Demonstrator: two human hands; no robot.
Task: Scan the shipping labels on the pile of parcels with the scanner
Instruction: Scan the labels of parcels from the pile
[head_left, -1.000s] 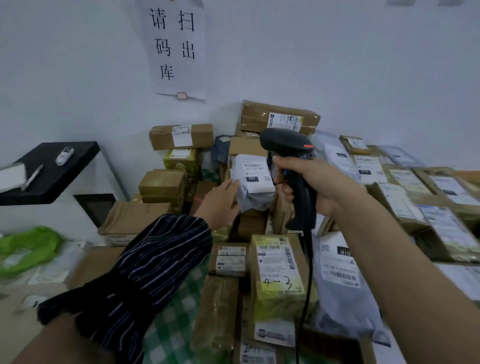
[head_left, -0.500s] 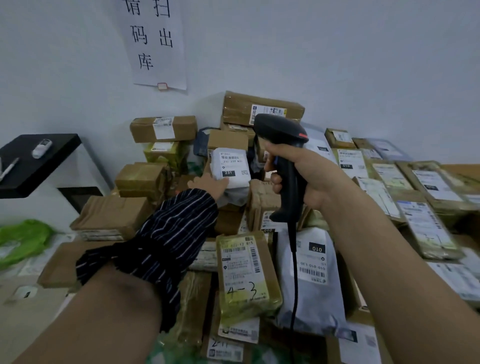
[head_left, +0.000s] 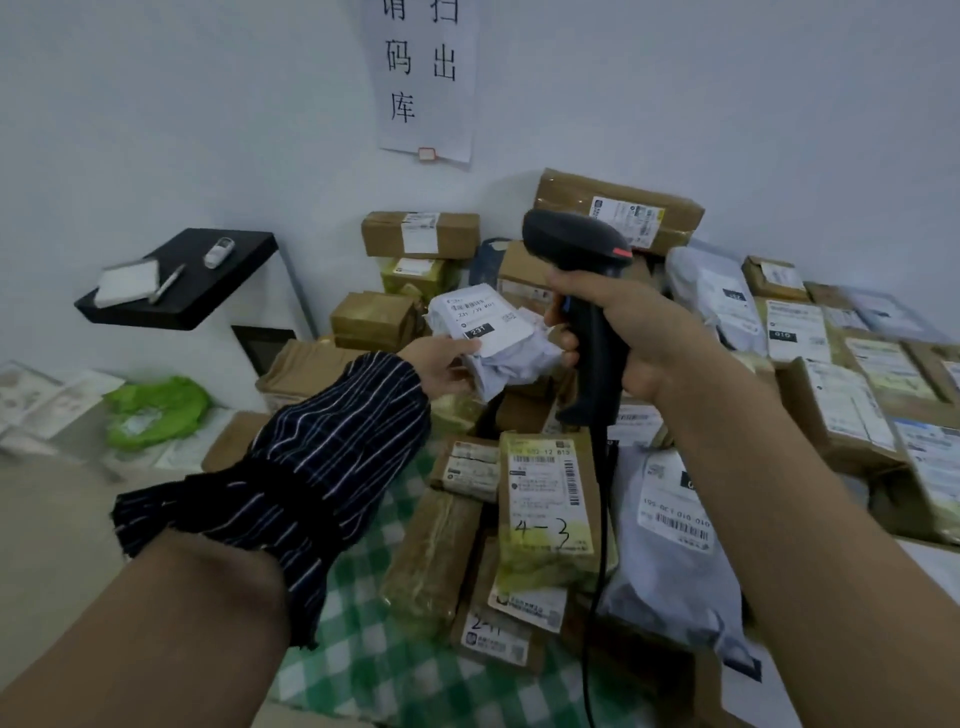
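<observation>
From the head view, your left hand (head_left: 441, 364) pinches the white bag (head_left: 511, 358) at its near-left edge, thumb on top and the fingers hidden underneath. The bag is held up over the pile of parcels (head_left: 550, 499), with its shipping label (head_left: 483, 317) facing up toward you.

Your right hand (head_left: 639, 343) is wrapped round the handle of the scanner (head_left: 576, 244), and its cable (head_left: 602, 519) hangs down across the boxes. I cannot tell whether your forefinger is pressing the trigger.

The relation that matters is between the label and the scanner's nose. The label sits just left of the handle and below the nose, while the nose points left and away, over the top of the label. The right edge of the bag looks to be touching your right fingertips. The label's long side runs from near-left to far-right, roughly along the direction the nose is pointing.

Your left hand is the nearer one for the fix, so I judge the easier move is to tip the nose down or push the bag out in front of it.

A second ago the bag lay on the pile with your left hand against its side. Now it is lifted, tilted and closer to the handle. The scanner is gripped as before. Your view has also swung, so more of the black shelf (head_left: 182, 283) shows at the left.
</observation>
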